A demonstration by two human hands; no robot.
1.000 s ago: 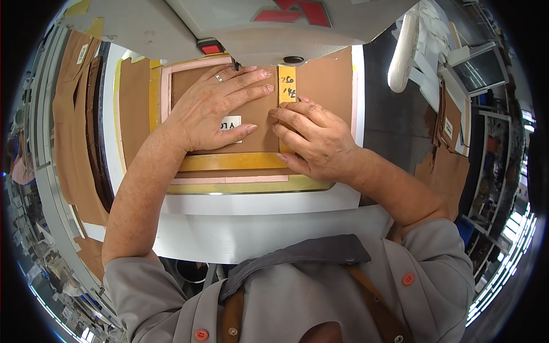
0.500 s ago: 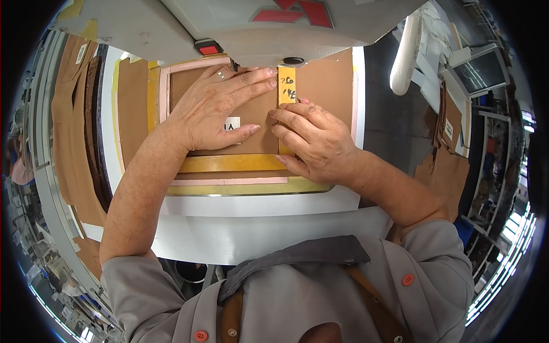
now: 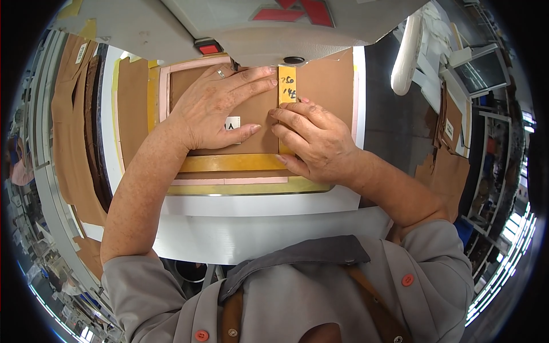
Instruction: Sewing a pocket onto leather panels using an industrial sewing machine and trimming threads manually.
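My left hand [image 3: 211, 108] lies flat with fingers apart on a brown sheet [image 3: 189, 86], partly covering a small white label [image 3: 233, 122]. A pink-edged frame [image 3: 165, 103] borders the sheet, and a yellow bar [image 3: 229, 161] runs along its near side. My right hand [image 3: 311, 137] is curled over an upright yellow strip [image 3: 287, 86] with handwriting on it, fingertips and thumb against it. Whether anything small sits at the index fingertip I cannot make out.
A grey machine head [image 3: 274, 31] with red decals overhangs the work. Brown panels [image 3: 71, 137] lie stacked at left. At right are a white bar-shaped device [image 3: 405, 57], white scraps [image 3: 434, 34], a screen-like panel [image 3: 476, 68] and more brown pieces [image 3: 443, 177].
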